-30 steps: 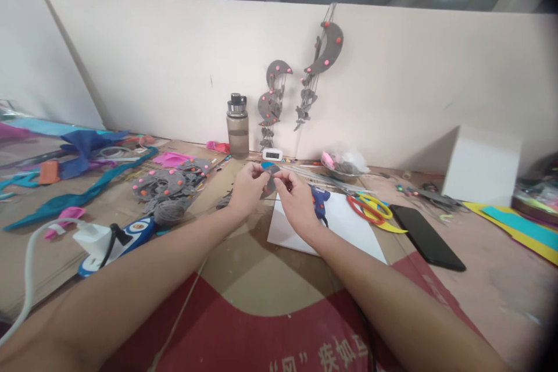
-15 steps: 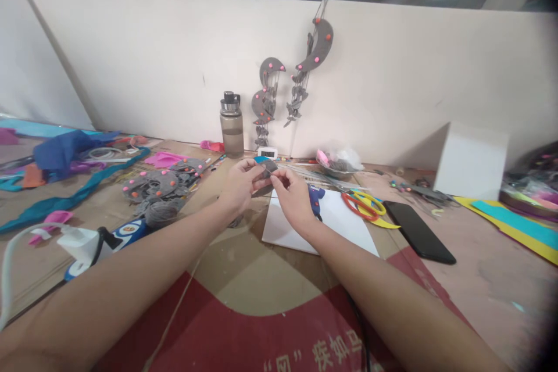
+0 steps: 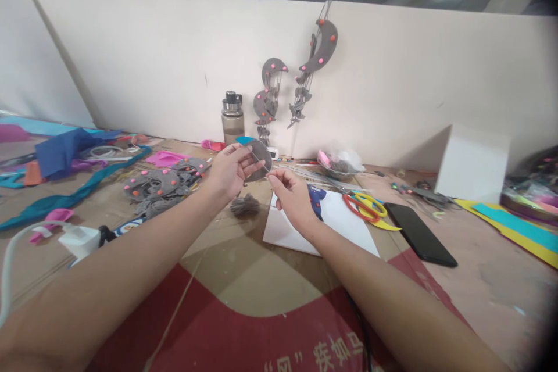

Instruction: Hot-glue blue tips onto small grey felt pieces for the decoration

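Two hands have parted since a moment ago: the left hand (image 3: 229,170) pinches the grey felt disc (image 3: 258,160) higher, the right hand (image 3: 291,197), at its four o'clock, pinches a taut thread (image 3: 260,165), drawing it through.

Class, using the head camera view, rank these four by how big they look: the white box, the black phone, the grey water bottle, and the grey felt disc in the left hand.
Largest to smallest as they look:
1. White box
2. Black phone
3. Grey water bottle
4. Grey felt disc, held up in the left hand

The bottle stands farthest back, so phone versus bottle is unsure.
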Motion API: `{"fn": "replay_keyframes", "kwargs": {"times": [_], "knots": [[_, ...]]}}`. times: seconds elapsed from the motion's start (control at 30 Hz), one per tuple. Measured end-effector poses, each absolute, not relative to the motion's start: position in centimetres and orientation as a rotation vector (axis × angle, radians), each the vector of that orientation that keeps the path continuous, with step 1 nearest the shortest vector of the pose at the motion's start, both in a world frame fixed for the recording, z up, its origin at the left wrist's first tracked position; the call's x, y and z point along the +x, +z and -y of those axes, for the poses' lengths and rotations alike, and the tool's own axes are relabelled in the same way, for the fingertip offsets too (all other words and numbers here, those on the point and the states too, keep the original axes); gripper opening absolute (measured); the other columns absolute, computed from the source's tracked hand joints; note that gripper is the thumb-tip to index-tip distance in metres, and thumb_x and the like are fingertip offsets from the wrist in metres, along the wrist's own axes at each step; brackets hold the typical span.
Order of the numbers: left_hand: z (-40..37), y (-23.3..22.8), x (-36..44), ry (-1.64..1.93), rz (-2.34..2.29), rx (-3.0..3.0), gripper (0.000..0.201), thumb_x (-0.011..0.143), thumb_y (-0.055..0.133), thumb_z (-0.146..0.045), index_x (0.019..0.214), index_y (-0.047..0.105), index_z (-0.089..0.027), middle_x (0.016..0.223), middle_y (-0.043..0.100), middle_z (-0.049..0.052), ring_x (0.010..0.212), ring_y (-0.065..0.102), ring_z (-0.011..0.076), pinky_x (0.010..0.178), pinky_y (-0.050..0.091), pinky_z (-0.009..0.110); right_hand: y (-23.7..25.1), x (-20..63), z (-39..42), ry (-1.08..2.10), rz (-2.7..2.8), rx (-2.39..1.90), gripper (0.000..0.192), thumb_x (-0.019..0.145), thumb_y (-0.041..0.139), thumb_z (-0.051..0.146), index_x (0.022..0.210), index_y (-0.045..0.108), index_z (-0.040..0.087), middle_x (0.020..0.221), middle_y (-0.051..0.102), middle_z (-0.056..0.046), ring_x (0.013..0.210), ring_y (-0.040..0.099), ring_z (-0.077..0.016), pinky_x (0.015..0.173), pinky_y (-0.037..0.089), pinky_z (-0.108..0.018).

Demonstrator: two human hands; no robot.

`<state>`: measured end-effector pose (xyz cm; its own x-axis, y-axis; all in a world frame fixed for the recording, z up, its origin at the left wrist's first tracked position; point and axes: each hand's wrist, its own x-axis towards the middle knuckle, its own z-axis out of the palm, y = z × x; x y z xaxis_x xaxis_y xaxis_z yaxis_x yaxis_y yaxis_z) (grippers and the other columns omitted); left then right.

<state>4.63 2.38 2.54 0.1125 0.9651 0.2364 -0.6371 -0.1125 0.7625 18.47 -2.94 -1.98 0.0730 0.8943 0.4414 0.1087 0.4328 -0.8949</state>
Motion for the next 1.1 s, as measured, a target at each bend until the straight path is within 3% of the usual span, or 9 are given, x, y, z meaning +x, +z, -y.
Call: {"fn": "replay_keyframes", "kwargs": {"times": [0.23,0.43,0.63,0.93,1.1], "knots": [[-2.8,3.8,3.6,1.519,-0.492,0.917,0.018,0.069,0.067,-0.011,0.07,0.05,-0.016,0.077,0.07,0.003,0.073,0.068,0.0147,0.077,0.058,0.036,-1.2,18.7,3.0,0.549,1.422,-0.98,0.021,0.084,0.057,0.039,0.083,0.064,0.019,0.071,0.057,0.002,0.064,0.045,-0.0105,0.062,0.038,-0.024],[-2.9,2.9,3.9,1.418,-0.62,0.965,0.011,0.071,0.066,-0.012,0.073,0.055,-0.014,0.072,0.068,0.004,0.066,0.066,0.0144,0.067,0.059,0.033,-0.1,19.4,3.2,0.427,1.355,-1.024,0.022,0.082,0.059,0.039,0.077,0.063,0.018,0.063,0.051,0.004,0.059,0.039,-0.0104,0.059,0.033,-0.024],[-2.8,3.1,3.8,1.448,-0.591,0.985,0.013,0.07,0.068,-0.012,0.071,0.055,-0.014,0.074,0.068,0.004,0.07,0.067,0.015,0.07,0.06,0.035,1.0,20.4,3.2,0.3,1.36,-1.07,0.022,0.083,0.06,0.038,0.08,0.066,0.017,0.065,0.055,0.002,0.058,0.041,-0.0106,0.058,0.034,-0.025],[-2.4,4.6,3.4,1.47,-0.533,0.961,0.012,0.069,0.068,-0.012,0.071,0.056,-0.014,0.075,0.068,0.004,0.074,0.067,0.0162,0.073,0.059,0.033,3.2,22.2,3.8,-0.295,1.665,-1.064,0.013,0.087,0.056,0.027,0.088,0.067,0.019,0.074,0.06,0.0,0.067,0.052,-0.0127,0.068,0.04,-0.026],[-1.9,5.1,3.4,1.459,-0.548,0.955,0.009,0.072,0.065,-0.01,0.072,0.057,-0.014,0.075,0.067,0.004,0.073,0.067,0.0159,0.075,0.059,0.034,3.2,22.1,4.0,-0.24,1.664,-1.106,0.021,0.09,0.053,0.035,0.087,0.068,0.02,0.077,0.064,-0.003,0.067,0.053,-0.0144,0.068,0.04,-0.028]]}}
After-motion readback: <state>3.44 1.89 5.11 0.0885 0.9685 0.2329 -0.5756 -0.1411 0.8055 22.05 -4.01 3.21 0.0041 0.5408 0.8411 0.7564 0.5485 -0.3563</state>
